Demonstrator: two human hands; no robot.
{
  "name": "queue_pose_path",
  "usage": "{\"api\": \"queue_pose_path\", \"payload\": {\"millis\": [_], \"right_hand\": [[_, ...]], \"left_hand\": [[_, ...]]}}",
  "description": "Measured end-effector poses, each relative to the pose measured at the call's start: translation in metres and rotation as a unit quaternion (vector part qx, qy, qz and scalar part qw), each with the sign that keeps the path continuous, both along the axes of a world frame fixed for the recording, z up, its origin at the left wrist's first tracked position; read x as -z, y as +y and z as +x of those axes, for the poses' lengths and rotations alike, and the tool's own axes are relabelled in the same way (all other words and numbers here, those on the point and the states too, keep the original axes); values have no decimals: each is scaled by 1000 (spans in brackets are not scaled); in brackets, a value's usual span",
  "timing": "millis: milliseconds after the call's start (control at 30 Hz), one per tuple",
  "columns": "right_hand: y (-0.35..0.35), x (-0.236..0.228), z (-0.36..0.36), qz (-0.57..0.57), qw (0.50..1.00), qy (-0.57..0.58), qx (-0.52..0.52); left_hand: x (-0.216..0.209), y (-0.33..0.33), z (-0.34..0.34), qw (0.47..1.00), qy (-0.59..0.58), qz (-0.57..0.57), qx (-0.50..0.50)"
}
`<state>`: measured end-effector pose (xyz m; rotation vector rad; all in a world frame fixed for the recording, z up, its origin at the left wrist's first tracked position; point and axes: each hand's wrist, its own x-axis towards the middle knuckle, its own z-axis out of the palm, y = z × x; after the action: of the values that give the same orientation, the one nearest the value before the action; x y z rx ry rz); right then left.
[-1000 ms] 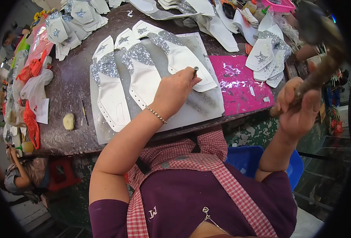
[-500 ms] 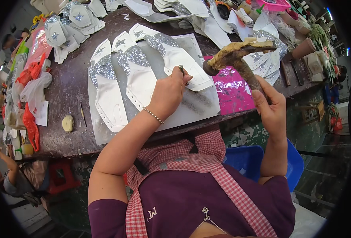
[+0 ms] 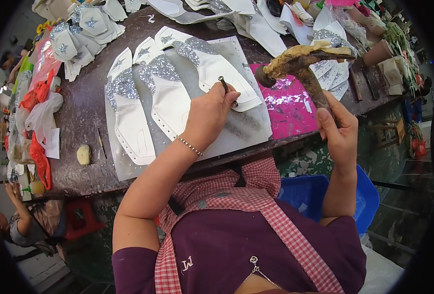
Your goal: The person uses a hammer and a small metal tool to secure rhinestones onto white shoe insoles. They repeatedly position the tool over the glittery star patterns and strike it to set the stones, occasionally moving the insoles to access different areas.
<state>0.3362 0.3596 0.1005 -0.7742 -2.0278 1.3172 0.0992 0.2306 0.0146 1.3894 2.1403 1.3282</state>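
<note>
Pinched in my left hand (image 3: 208, 111) is a slim dark metal punch (image 3: 223, 85), tilted, its round top up. Its lower end is near the bottom edge of a white shoe-upper piece (image 3: 222, 73) with silver glitter; my fingers hide whether it touches. Two similar pieces, the middle one (image 3: 170, 100) and the left one (image 3: 132, 125), lie alongside, with small holes along their edges. All three rest on a pale board (image 3: 227, 139). My right hand (image 3: 342, 128) is closed round the handle of a hammer (image 3: 295, 63) wrapped in worn yellowish material, raised right of the punch.
A shiny pink sheet (image 3: 288, 110) lies right of the board. Stacked glitter pieces (image 3: 82, 39) sit at the back left. A yellowish lump (image 3: 83, 154) and a thin pointed tool (image 3: 101, 142) lie at left. Blue bins (image 3: 303, 193) stand below the table edge. Another person (image 3: 25, 220) sits far left.
The hammer and my right hand have shifted slightly up and right. More of the punch shows above my left fingers, and it leans more. The whole view has moved a little.
</note>
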Motion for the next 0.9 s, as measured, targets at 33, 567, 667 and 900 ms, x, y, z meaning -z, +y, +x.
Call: {"api": "queue_pose_path", "payload": {"millis": [33, 567, 667, 900], "right_hand": [[0, 1, -1, 4, 1000, 5, 0], [-9, -40, -12, 144, 954, 230, -127], [-18, -26, -26, 258, 959, -103, -57], [-13, -5, -20, 74, 995, -55, -28]], "left_hand": [[0, 0, -1, 1000, 2, 0, 3], [-8, 0, 5, 988, 138, 19, 70], [-3, -3, 5, 985, 152, 30, 73], [2, -9, -7, 997, -67, 37, -14]]}}
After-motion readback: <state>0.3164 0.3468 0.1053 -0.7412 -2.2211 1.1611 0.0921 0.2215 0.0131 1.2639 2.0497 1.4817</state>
